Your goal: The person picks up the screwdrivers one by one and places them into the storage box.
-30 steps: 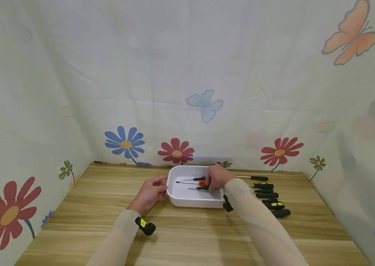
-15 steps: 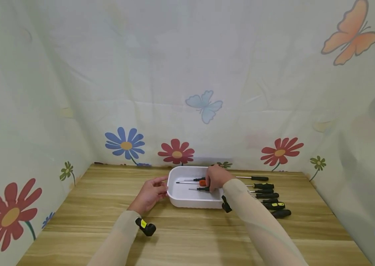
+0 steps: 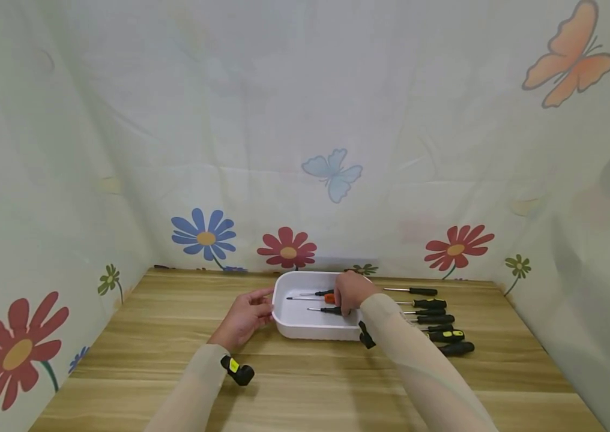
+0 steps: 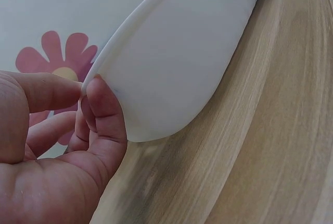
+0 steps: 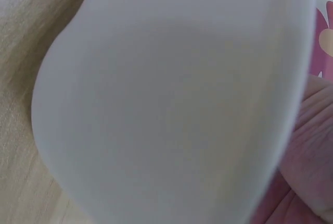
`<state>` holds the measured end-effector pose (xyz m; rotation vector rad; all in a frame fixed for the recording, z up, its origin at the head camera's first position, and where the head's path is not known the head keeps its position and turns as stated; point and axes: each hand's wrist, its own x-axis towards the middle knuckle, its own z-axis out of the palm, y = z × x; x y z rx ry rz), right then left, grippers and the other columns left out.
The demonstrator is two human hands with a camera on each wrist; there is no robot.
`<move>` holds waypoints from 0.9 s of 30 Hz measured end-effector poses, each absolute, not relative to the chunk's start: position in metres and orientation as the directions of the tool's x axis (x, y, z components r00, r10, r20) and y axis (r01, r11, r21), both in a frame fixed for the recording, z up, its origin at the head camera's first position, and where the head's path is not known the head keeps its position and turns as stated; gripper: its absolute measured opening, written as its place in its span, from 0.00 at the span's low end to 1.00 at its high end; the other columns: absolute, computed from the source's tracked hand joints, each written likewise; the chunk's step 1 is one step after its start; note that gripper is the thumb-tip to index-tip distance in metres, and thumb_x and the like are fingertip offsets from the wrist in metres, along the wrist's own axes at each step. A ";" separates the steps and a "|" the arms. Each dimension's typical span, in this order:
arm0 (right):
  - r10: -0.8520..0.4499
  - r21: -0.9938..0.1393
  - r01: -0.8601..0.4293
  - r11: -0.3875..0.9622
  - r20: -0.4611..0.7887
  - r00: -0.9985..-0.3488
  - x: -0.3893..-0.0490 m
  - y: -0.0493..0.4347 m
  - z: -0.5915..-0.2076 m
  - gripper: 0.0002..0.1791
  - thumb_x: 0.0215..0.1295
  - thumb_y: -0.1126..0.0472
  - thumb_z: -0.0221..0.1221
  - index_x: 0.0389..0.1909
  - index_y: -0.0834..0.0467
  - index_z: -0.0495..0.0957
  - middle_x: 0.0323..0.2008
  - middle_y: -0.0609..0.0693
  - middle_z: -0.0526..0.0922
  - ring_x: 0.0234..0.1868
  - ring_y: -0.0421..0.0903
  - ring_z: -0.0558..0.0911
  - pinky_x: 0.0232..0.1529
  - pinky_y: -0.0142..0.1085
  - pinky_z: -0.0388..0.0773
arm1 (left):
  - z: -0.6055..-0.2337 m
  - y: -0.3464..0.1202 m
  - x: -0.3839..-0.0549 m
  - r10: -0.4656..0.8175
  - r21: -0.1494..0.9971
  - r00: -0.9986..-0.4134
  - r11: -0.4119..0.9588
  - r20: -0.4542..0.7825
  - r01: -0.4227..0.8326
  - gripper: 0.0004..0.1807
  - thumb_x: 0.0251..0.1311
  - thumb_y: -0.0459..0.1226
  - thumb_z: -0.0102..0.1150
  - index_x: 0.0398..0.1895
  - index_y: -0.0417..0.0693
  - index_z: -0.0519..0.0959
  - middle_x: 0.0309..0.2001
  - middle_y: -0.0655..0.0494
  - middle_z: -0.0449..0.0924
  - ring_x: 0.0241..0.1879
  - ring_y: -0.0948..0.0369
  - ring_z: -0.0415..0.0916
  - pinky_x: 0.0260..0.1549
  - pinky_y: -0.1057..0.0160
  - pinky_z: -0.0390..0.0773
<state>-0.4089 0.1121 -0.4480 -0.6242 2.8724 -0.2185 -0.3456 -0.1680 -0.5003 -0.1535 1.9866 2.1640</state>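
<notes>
My left hand [image 3: 245,316] holds the left end of a white tray [image 3: 310,332]; the left wrist view shows its thumb and fingers about the tray's rim [image 4: 122,34]. Inside the tray, my right hand [image 3: 355,290] reaches down with curled fingers at the handle of a black-handled screwdriver [image 3: 331,310]. Next to it lie an orange-handled screwdriver [image 3: 307,298] and another dark-handled screwdriver [image 3: 322,293], their tips to the left and handle ends hidden under the hand. In the right wrist view the tray's outer wall [image 5: 156,104] hides the fingertips.
Right of the tray, several black-handled screwdrivers [image 3: 434,319] lie in a rough column on the wooden table [image 3: 305,384], partly behind the right sleeve [image 3: 418,354]. A flower-printed curtain [image 3: 229,120] stands behind the table.
Both hands stay nearly still. My right hand has shifted slightly, and a little more of the nearest black handle shows beneath its fingers.
</notes>
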 end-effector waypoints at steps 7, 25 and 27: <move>-0.428 -0.169 -0.405 0.899 -0.131 -0.894 -0.409 0.113 -0.448 0.14 0.43 0.70 0.77 0.19 0.49 0.83 0.26 0.43 0.82 0.31 0.44 0.77 0.35 0.37 0.79 | -0.498 -0.167 -0.345 0.076 0.973 -0.975 -0.078 -0.209 -0.215 0.29 0.69 0.26 0.56 0.73 0.45 0.72 0.49 0.43 0.73 0.38 0.55 0.78 0.45 0.60 0.85; -0.447 -0.263 -0.413 0.872 -0.083 -0.891 -0.401 0.132 -0.438 0.12 0.45 0.72 0.75 0.21 0.53 0.86 0.25 0.43 0.83 0.29 0.43 0.77 0.34 0.37 0.79 | -0.501 -0.168 -0.345 0.076 0.975 -0.977 -0.081 -0.199 -0.205 0.29 0.68 0.25 0.56 0.73 0.45 0.71 0.46 0.45 0.74 0.37 0.55 0.77 0.45 0.59 0.85; -0.439 -0.282 -0.398 0.873 -0.099 -0.893 -0.401 0.135 -0.436 0.11 0.46 0.72 0.75 0.22 0.52 0.86 0.25 0.44 0.83 0.28 0.43 0.77 0.31 0.35 0.78 | -0.501 -0.168 -0.345 0.081 0.975 -0.976 -0.081 -0.200 -0.206 0.29 0.68 0.25 0.57 0.73 0.45 0.71 0.47 0.44 0.74 0.38 0.55 0.77 0.45 0.59 0.85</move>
